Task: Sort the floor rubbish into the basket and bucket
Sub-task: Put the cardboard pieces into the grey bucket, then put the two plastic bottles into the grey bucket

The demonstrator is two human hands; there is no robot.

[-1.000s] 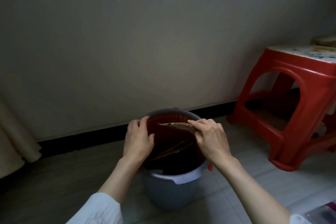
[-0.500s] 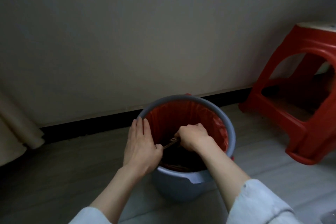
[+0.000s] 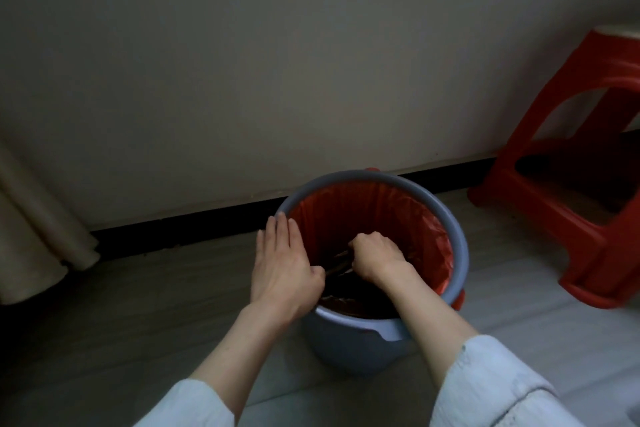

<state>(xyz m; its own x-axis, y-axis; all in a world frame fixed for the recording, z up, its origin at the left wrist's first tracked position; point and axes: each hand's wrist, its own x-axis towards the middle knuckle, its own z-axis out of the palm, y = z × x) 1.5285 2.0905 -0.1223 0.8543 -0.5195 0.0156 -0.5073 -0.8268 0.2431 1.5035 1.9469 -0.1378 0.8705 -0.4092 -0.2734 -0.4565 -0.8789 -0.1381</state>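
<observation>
A grey-blue bucket (image 3: 356,340) lined with a red bag (image 3: 367,215) stands on the floor by the wall. My left hand (image 3: 282,265) rests on its left rim, fingers straight, thumb over the edge. My right hand (image 3: 375,255) is down inside the bucket, fingers curled around brown cardboard pieces (image 3: 341,262) that poke out to its left. More dark rubbish lies at the bottom, hard to make out.
A red plastic stool (image 3: 585,191) stands to the right of the bucket. A beige curtain (image 3: 31,225) hangs at the left. The wall with a black skirting board (image 3: 180,230) runs right behind the bucket. Grey floor lies in front.
My right hand has gone from the bucket's rim down into it with the cardboard. The view has moved closer and looks more steeply down. My left hand stays on the rim.
</observation>
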